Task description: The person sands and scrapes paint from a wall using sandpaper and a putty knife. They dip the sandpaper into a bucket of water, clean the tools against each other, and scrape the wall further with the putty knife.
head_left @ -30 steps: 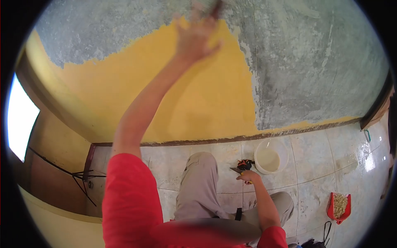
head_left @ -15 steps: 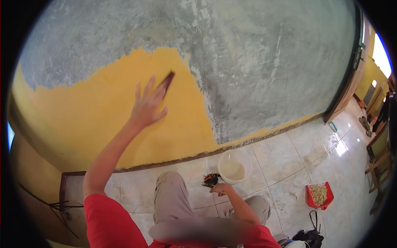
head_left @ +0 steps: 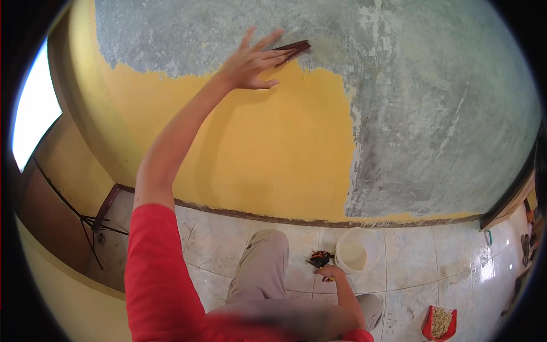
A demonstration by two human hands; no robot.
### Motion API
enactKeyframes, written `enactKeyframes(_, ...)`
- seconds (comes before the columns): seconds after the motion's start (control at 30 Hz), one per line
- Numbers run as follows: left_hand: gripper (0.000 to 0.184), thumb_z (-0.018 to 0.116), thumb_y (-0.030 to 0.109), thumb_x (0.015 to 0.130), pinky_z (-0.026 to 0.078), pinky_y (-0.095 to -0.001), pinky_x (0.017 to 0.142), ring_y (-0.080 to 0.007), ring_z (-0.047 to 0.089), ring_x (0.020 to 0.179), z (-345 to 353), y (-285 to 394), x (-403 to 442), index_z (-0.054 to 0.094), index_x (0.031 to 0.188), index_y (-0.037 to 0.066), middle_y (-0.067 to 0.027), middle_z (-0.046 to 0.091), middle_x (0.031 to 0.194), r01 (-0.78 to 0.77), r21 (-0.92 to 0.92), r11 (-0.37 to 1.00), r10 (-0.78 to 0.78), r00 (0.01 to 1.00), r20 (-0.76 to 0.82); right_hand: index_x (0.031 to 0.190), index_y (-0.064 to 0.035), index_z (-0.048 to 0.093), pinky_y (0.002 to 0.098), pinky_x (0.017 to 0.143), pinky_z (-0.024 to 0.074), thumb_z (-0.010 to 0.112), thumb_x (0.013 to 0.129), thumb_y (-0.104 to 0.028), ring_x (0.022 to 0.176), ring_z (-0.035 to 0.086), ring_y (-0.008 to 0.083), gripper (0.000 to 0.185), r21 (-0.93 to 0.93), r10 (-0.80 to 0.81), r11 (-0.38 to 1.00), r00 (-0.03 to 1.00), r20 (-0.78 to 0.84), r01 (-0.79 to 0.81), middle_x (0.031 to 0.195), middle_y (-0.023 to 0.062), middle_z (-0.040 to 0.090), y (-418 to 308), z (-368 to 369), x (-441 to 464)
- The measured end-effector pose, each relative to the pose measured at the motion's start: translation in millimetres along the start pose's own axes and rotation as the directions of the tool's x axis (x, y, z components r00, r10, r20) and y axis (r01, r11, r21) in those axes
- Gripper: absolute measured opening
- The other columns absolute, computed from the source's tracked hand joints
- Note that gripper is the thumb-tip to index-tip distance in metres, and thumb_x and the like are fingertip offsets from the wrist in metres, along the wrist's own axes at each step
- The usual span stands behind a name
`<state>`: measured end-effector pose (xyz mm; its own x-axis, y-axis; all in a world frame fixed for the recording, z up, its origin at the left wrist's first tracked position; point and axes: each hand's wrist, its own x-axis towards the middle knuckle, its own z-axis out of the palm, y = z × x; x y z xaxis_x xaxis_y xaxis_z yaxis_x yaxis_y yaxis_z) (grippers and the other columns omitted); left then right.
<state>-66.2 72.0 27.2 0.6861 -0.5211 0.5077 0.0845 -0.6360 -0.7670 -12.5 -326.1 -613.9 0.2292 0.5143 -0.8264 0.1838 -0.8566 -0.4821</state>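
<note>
My left hand (head_left: 253, 64) is up against the wall, its fingers spread, pressing a flat dark reddish-brown piece (head_left: 296, 50) to the surface near the upper edge of the yellow paint (head_left: 268, 148). Grey bare plaster (head_left: 421, 114) surrounds the yellow area above and to the right. Low down, my right hand (head_left: 329, 272) is closed round the handle of a scraper, whose dark blade (head_left: 314, 263) points left. Just beyond the blade, a black and orange item (head_left: 323, 256) lies on the floor beside a whitish bucket (head_left: 358, 251).
A red dustpan (head_left: 451, 326) with pale flakes is on the tiled floor (head_left: 410, 251) at lower right. Black thin legs of a stand (head_left: 91, 221) are at left. A wooden door frame (head_left: 510, 208) stands at right. My bent knee is below the wall.
Since the last earlier frame, my left hand with the dark piece has moved up the wall to the yellow edge. The view has swung back left. My right hand stays low with the scraper.
</note>
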Motion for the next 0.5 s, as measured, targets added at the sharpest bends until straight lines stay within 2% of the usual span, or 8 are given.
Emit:
enactKeyframes(0.03,0.063,0.071,0.049,0.083,0.01,-0.0693,0.121,-0.0201,0.019,0.157,1,0,9,0.062,0.138,0.02,0.0088,0.055,0.148,-0.001,-0.001,1.0,0.001,1.0,0.007,0.103,0.005,0.066,0.0331,0.054,0.0536,0.069,0.091,-0.051,0.062,0.066,0.0207,0.058,-0.014,0.005,1.0,1.0,0.002,-0.005,0.083,0.0161,0.071,-7,-2,-8)
enactKeyframes(0.13,0.068,0.069,0.052,0.084,0.009,-0.0705,0.121,-0.0174,0.018,0.157,8,4,34,0.057,0.144,0.023,0.0101,0.055,0.149,-0.131,-0.099,0.986,0.13,0.991,-0.018,0.105,0.0058,0.066,0.0331,0.055,0.0535,0.071,0.09,-0.05,0.062,0.065,0.0206,0.058,-0.02,-0.021,1.0,1.0,0.004,0.021,0.082,0.016,0.07,-15,5,6)
enactKeyframes(0.2,0.063,0.067,0.05,0.087,0.011,-0.071,0.118,-0.0211,0.017,0.157,7,-1,38,0.061,0.14,0.017,0.0052,0.056,0.148,-0.208,-0.059,0.976,0.205,0.978,-0.044,0.106,0.0056,0.066,0.0334,0.055,0.0536,0.073,0.089,-0.05,0.062,0.064,0.0204,0.059,-0.028,0.004,1.0,0.999,0.036,-0.003,0.081,0.0155,0.069,-22,-1,3)
enactKeyframes(0.27,0.064,0.067,0.051,0.087,0.011,-0.0718,0.119,-0.0189,0.017,0.157,0,-11,1,0.059,0.143,0.02,0.0076,0.056,0.147,-0.158,-0.027,0.987,0.157,0.987,-0.011,0.104,0.0053,0.067,0.0341,0.055,0.0539,0.073,0.088,-0.053,0.062,0.064,0.0208,0.061,-0.072,-0.023,0.997,0.999,0.023,0.025,0.08,0.0145,0.068,-29,5,-10)
enactKeyframes(0.33,0.065,0.067,0.051,0.087,0.01,-0.0726,0.119,-0.0166,0.017,0.157,-14,-9,11,0.057,0.145,0.023,0.0101,0.057,0.146,-0.137,0.009,0.991,0.136,0.991,0.007,0.102,0.0057,0.067,0.0343,0.056,0.054,0.072,0.087,-0.055,0.062,0.064,0.0207,0.062,-0.116,-0.03,0.993,0.999,0.035,0.034,0.081,0.0145,0.069,-45,3,-14)
enactKeyframes(0.4,0.086,0.06,0.053,0.09,0.012,-0.0799,0.113,-0.0376,0.026,0.154,-38,7,49,0.026,0.163,0.023,0.0008,0.037,0.165,-0.006,0.057,0.998,-0.008,0.97,0.243,0.1,0.006,0.067,0.0346,0.056,0.0541,0.072,0.086,-0.056,0.063,0.065,0.0207,0.064,-0.167,-0.016,0.986,0.999,0.041,0.023,0.081,0.0145,0.069,-49,-3,-19)
enactKeyframes(0.43,0.083,0.061,0.058,0.088,0.01,-0.0822,0.112,-0.0336,0.022,0.156,-12,3,53,0.03,0.161,0.035,0.0104,0.034,0.165,-0.038,0.025,0.999,0.038,0.999,0.003,0.099,0.0063,0.067,0.0344,0.056,0.0538,0.071,0.086,-0.058,0.063,0.065,0.0208,0.066,-0.113,-0.049,0.992,0.998,0.029,0.052,0.082,0.0148,0.07,-51,-5,-21)
enactKeyframes(0.5,0.082,0.06,0.061,0.088,0.01,-0.0828,0.112,-0.0338,0.02,0.156,-1,-4,37,0.032,0.16,0.035,0.0107,0.033,0.166,-0.082,0.029,0.996,0.08,0.994,0.081,0.098,0.0066,0.068,0.0338,0.056,0.053,0.07,0.086,-0.062,0.065,0.067,0.0207,0.069,0.037,-0.073,0.997,0.996,0.057,0.071,0.085,0.0164,0.071,-50,3,-15)
